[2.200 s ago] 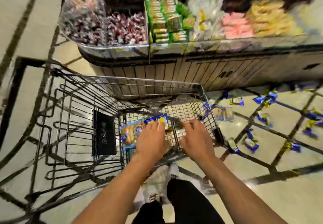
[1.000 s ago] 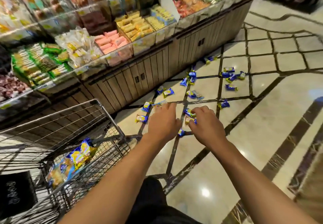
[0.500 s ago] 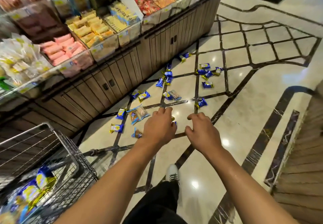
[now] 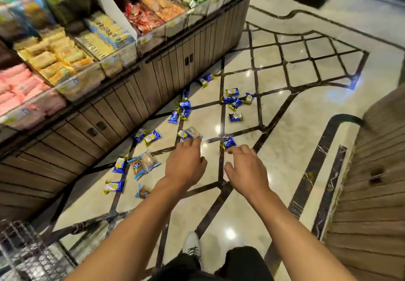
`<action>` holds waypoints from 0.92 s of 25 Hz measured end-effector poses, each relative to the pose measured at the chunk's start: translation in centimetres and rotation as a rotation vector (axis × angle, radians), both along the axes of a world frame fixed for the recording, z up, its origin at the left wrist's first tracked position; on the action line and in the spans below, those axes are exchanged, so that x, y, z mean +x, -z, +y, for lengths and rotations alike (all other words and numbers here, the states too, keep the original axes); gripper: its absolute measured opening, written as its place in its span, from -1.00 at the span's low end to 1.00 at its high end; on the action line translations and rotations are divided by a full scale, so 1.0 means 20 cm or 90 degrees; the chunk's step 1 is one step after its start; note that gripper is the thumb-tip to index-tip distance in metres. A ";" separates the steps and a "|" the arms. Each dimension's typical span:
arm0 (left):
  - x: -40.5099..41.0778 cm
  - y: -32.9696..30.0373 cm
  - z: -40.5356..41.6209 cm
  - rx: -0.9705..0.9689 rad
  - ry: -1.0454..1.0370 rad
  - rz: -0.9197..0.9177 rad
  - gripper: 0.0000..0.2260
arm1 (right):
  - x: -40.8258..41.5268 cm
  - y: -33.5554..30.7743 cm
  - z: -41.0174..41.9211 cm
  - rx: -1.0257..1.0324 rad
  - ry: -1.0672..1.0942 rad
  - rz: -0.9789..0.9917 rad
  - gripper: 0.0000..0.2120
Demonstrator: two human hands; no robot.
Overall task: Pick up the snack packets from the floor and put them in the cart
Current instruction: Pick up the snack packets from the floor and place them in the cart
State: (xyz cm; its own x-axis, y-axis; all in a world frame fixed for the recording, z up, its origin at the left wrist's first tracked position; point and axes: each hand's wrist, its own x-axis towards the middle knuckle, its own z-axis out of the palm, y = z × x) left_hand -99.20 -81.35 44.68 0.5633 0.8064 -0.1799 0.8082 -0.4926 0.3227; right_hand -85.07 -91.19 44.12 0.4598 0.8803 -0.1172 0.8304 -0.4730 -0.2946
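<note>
Several blue and gold snack packets lie scattered on the tiled floor. My left hand (image 4: 185,164) reaches forward, fingers spread, with its fingertips at a clear packet (image 4: 192,132). My right hand (image 4: 245,166) is open too, its fingertips just short of a blue packet (image 4: 228,143). Neither hand holds anything. More packets lie to the left, among them a clear one (image 4: 143,164) and a blue one (image 4: 114,186), and a cluster sits farther off (image 4: 234,103). Only a corner of the wire cart (image 4: 24,250) shows at the bottom left.
A wooden display counter (image 4: 122,96) with bins of wrapped snacks runs along the left. Another wooden fixture (image 4: 372,182) stands at the right. My white shoe (image 4: 192,248) and dark trouser legs are at the bottom centre, on glossy floor.
My hands left the cart, where they put packets down, and swung right over the floor. They now reach farther forward toward packets, and the cart has slid almost out of view.
</note>
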 end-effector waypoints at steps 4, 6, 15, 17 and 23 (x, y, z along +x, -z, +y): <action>0.33 0.04 0.08 0.016 0.031 0.045 -0.52 | 0.32 0.04 0.09 0.002 0.007 -0.015 -0.61; 0.54 0.07 0.12 0.027 0.045 0.066 -0.52 | 0.54 0.07 0.14 -0.005 -0.013 -0.041 -0.62; 1.70 0.10 0.21 0.050 0.078 0.098 -0.57 | 1.63 0.09 0.28 -0.006 0.007 -0.023 -0.62; 1.91 0.08 0.25 0.071 0.093 0.094 -0.57 | 1.84 0.08 0.32 -0.001 0.014 -0.034 -0.62; 2.38 0.09 0.44 0.071 0.105 0.078 -0.52 | 2.32 0.08 0.49 -0.015 0.013 -0.065 -0.63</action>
